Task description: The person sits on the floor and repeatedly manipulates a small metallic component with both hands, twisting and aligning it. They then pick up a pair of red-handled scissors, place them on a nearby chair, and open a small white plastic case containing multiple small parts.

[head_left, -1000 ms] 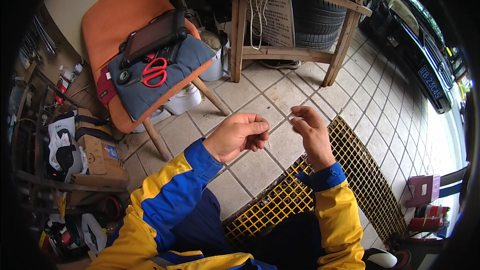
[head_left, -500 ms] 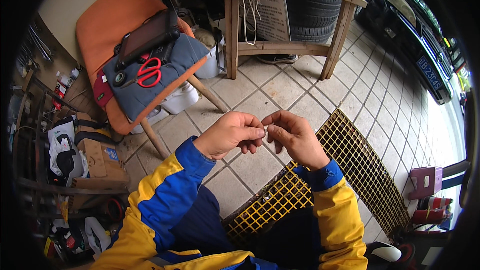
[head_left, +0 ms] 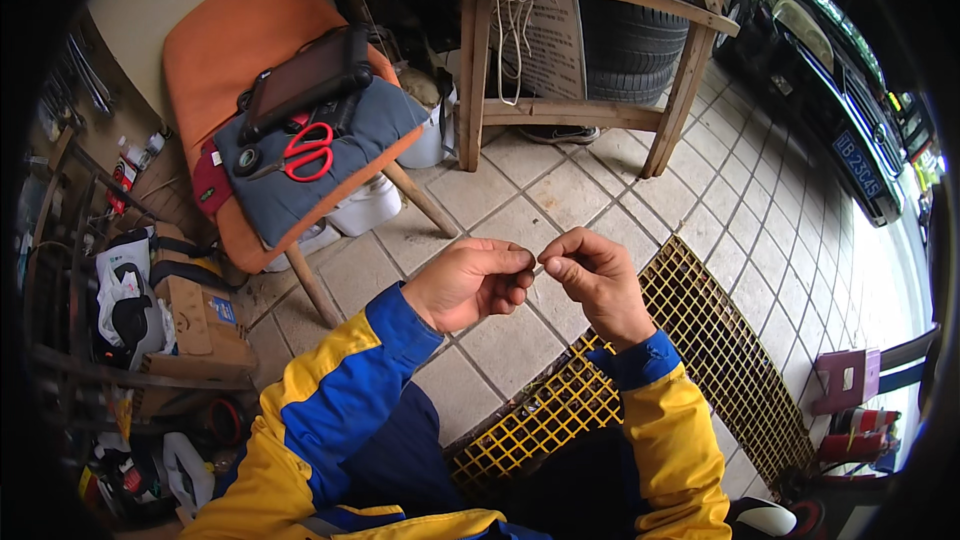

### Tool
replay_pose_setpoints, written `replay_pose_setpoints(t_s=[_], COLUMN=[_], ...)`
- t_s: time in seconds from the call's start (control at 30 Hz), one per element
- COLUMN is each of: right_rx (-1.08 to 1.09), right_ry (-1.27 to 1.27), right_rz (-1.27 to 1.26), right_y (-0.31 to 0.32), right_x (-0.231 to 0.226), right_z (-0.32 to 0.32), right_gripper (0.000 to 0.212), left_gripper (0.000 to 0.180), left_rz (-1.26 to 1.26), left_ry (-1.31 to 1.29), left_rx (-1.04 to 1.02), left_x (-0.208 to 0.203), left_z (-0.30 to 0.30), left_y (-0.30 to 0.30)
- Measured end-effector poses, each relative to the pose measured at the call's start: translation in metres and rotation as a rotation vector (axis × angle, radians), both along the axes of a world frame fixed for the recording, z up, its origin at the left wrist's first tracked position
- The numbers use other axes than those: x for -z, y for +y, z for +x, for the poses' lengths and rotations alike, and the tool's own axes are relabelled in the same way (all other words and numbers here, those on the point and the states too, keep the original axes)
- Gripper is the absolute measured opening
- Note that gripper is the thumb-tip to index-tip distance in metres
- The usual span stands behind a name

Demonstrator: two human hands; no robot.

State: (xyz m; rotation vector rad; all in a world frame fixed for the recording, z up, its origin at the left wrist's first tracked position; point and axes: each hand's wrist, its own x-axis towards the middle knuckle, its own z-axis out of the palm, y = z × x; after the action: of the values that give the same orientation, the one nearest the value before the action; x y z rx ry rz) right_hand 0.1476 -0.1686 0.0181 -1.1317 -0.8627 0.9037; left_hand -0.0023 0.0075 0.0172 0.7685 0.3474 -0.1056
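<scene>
Both my hands meet in mid-air above the tiled floor, thumbs and forefingers pinched and their tips nearly touching. My left hand (head_left: 470,284) is closed, its other fingers curled under. My right hand (head_left: 598,285) pinches from the other side. Whatever lies between the fingertips is too small to name. On an orange chair (head_left: 245,15) at the left lies a folded blue-grey cloth (head_left: 385,120). It bears red-handled scissors (head_left: 307,152), a small dark roll of tape (head_left: 247,160) and a black tablet in a rugged case (head_left: 305,80).
A wooden frame (head_left: 560,112) with a white cord (head_left: 512,35) stands ahead, tires (head_left: 635,50) behind it. Yellow floor grating (head_left: 715,340) runs below my right arm. A dark car (head_left: 835,90) is at the far right, a purple stool (head_left: 848,380) nearer. Cardboard boxes (head_left: 205,325) sit at the left.
The fingertips have drawn slightly apart, and both hands sit a little lower in the picture. The whole scene has shifted slightly downward. The things on the chair lie as before.
</scene>
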Motion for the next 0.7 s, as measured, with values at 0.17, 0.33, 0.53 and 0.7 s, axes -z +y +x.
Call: replay_pose_setpoints(t_s=[0.17,0.33,0.53,0.7], right_rx=[0.137,0.182,0.141,0.215], right_ry=[0.095,0.174,0.035,0.111], right_rz=[-0.106,-0.116,-0.047,-0.145], right_y=[0.002,0.0,0.001,0.003], right_x=[-0.001,-0.004,-0.003,-0.001], right_z=[-0.003,-0.003,-0.005,-0.006], right_gripper=[0.012,0.013,0.016,0.015], left_gripper=[0.015,0.015,0.015,0.016], left_rz=[0.148,0.152,0.003,0.123], left_ry=[-0.012,-0.033,-0.022,-0.031], left_rx=[-0.063,-0.098,-0.121,-0.132], left_x=[0.0,0.002,0.005,0.005], left_z=[-0.001,0.0,0.001,0.002], left_y=[-0.005,-0.007,-0.01,-0.015])
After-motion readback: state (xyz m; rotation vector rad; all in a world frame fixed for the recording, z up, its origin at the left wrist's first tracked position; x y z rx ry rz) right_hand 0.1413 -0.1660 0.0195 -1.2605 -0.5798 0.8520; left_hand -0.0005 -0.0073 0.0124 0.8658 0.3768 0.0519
